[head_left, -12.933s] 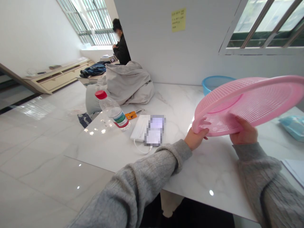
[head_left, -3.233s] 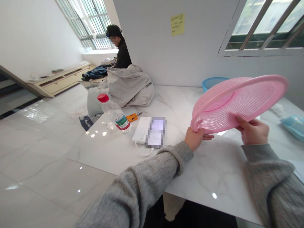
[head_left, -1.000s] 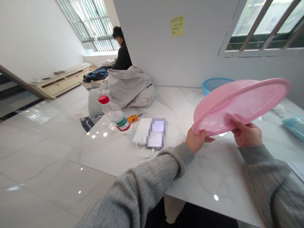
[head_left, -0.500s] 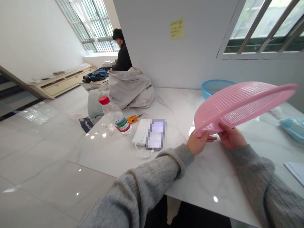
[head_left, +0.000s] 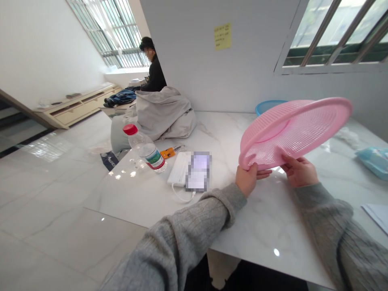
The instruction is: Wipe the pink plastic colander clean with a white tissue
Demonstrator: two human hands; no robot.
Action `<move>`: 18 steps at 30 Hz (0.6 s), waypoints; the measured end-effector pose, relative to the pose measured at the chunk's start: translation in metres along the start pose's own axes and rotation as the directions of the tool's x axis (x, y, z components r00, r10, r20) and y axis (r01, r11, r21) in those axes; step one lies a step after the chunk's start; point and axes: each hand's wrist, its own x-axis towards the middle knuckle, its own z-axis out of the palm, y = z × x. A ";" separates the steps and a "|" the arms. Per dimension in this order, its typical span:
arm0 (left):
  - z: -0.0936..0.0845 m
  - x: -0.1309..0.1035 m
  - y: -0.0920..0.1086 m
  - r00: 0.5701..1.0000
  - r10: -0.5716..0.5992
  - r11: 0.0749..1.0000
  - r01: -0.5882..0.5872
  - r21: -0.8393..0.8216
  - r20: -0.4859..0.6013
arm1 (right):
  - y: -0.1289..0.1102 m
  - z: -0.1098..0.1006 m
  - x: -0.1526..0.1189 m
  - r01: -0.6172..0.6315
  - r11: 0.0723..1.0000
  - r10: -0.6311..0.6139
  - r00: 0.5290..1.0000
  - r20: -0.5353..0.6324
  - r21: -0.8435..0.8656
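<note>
A round pink mesh plastic basket (head_left: 303,131) is held tilted above the marble-patterned table (head_left: 257,234), its open side partly facing me. My left hand (head_left: 247,180) grips the near-left rim, thumb on the inside and fingers underneath. Farther right along the same rim, my right hand (head_left: 300,171) pinches the edge between thumb and fingers. Behind the basket, a blue basket (head_left: 268,106) stands against the wall and is mostly hidden.
Left of my hands lie a phone (head_left: 198,171), a white power bank (head_left: 178,169) with a cable, an orange card (head_left: 167,152) and a red-capped water bottle (head_left: 148,151). Grey cloth (head_left: 165,113) sits behind them. A blue packet (head_left: 374,159) lies right. A person (head_left: 154,68) sits beyond.
The pink basket has shifted left and tipped so that more of its inside shows. My right hand has slid slightly right relative to the rim; both hands still hold it.
</note>
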 end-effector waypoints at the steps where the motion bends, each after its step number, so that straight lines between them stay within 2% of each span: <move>1: 0.000 -0.001 0.001 1.000 0.004 1.000 -0.004 0.001 0.004 | 0.000 0.000 0.001 0.013 1.000 -0.013 1.000 -0.004 -0.001; 6: 0.002 -0.003 0.004 1.000 0.010 1.000 -0.010 0.010 0.019 | -0.002 -0.001 0.002 0.078 0.997 -0.078 0.996 -0.047 -0.010; 14: -0.001 -0.002 0.004 1.000 0.011 1.000 -0.011 0.025 0.002 | -0.014 -0.002 0.001 0.175 0.985 -0.174 0.983 -0.053 0.014; 18: -0.004 -0.001 0.004 0.999 0.037 0.997 -0.036 0.069 -0.008 | -0.019 -0.002 0.001 0.181 0.983 -0.182 0.982 -0.057 -0.017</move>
